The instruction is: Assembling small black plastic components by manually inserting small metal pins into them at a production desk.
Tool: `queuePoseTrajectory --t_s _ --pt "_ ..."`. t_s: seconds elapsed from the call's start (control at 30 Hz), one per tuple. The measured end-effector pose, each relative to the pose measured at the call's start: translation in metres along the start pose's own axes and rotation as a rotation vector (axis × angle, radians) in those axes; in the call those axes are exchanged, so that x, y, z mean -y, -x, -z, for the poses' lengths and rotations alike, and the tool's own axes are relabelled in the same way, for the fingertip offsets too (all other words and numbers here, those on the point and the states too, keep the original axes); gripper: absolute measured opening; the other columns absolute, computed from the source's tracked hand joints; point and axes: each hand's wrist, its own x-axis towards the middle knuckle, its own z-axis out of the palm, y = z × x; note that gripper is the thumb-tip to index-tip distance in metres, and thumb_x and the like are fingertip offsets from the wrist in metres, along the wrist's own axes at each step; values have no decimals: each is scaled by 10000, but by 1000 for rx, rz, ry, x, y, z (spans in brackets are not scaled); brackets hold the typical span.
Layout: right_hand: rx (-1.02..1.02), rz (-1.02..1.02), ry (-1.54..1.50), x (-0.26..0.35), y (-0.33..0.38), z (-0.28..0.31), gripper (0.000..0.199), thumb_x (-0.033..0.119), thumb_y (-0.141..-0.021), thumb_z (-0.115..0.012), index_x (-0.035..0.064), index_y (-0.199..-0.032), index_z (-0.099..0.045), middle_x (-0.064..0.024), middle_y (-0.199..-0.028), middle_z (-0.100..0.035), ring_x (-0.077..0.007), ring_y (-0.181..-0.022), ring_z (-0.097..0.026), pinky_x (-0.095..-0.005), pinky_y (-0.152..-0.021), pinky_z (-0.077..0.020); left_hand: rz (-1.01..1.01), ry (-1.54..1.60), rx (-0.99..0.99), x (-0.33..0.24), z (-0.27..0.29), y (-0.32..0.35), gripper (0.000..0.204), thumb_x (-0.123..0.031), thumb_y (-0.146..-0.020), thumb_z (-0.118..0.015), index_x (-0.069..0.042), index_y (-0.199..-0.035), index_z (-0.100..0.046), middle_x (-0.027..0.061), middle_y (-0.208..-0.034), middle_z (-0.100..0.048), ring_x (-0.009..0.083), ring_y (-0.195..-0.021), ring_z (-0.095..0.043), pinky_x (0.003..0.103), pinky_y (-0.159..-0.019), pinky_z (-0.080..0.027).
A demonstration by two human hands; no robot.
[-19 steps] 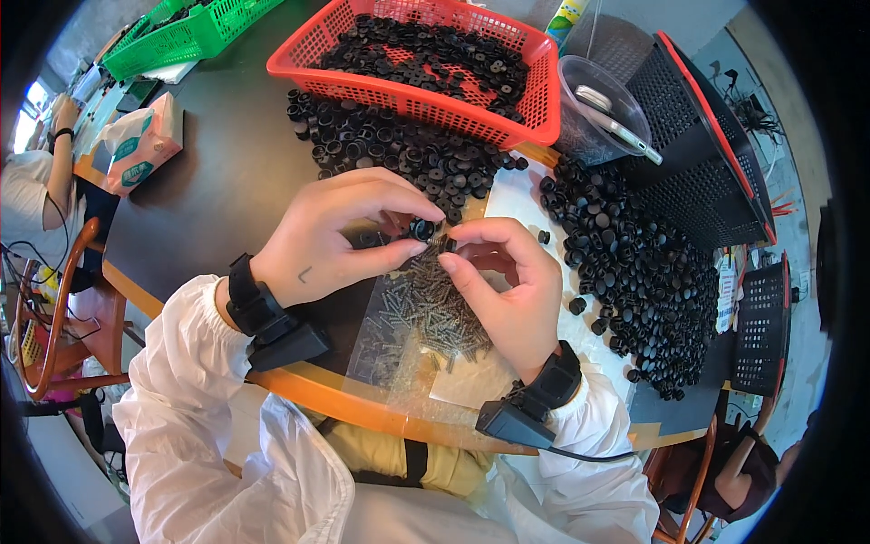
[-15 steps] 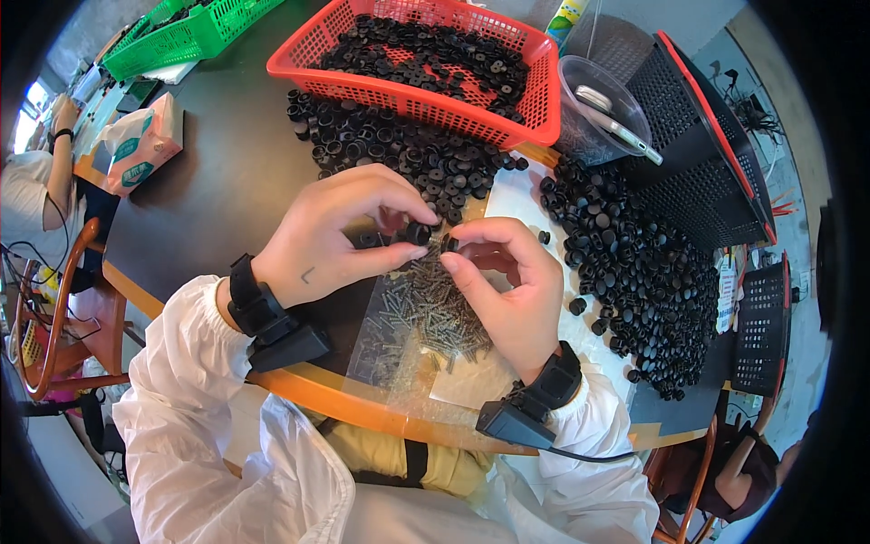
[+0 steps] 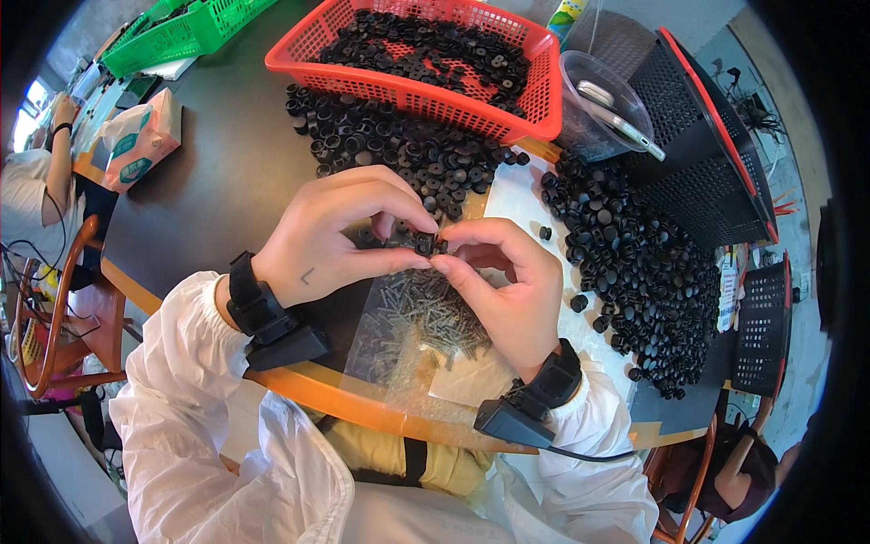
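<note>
A small black round cap [image 3: 424, 243] is pinched between the fingertips of both hands, held just above the table over the near edge of the work area. The left hand [image 3: 340, 236] clamps it from the left with thumb and forefinger closed on it; the right hand [image 3: 507, 286] meets it from the right, thumb and forefinger tips together on the same piece. Whether a screw is seated in the cap cannot be told at this size. Directly below the hands lies a clear plastic bag [image 3: 390, 335] spread flat, with a loose heap of small grey screws [image 3: 435, 313] on it. Both wrists carry black bands with boxy black units, left wristband [image 3: 263, 313], right wristband [image 3: 535, 399]; white sleeves cover the forearms. Behind the hands, a pile of black caps [image 3: 390, 145] lies on the dark table [image 3: 208, 181], touching the front wall of a red plastic basket [image 3: 544, 86] that is filled with more of the same parts. To the right, a larger spread of black caps [image 3: 634, 263] lies on a white sheet [image 3: 512, 195]. Far right, a black mesh basket [image 3: 698, 154] with a red rim; beside it a clear tub [image 3: 594, 113]. Far left, a green basket [image 3: 195, 27] and a tissue pack [image 3: 136, 140].
</note>
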Motion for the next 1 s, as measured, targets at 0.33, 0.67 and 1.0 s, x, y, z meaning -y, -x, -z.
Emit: queuePoseTrajectory --t_s 0.33,0.67,1.0 --pt "11 -8 6 0 1 1 222 15 -808 -736 27 -1017 -664 -55 -907 -683 -109 -782 -666 -237 -697 -546 47 15 -11 -3 -1 1 312 -113 -703 -834 -60 -974 -690 52 -913 -655 129 -686 -542 247 -611 -458" --pt "2 -39 20 2 1 2 229 13 -807 -735 27 -1023 -663 -58 -920 -684 -108 -786 -664 -239 -699 -544 22 -25 -20 -3 0 1 324 -106 -695 -837 -66 -980 -688 54 -928 -647 132 -683 -534 250 -606 -456" --pt "8 -20 -7 1 4 1 235 6 -803 -736 26 -1026 -664 -62 -927 -685 -112 -788 -667 -238 -700 -548 15 -7 -10 -5 -3 2 320 -87 -692 -835 -61 -975 -686 54 -926 -647 123 -664 -524 246 -602 -453"
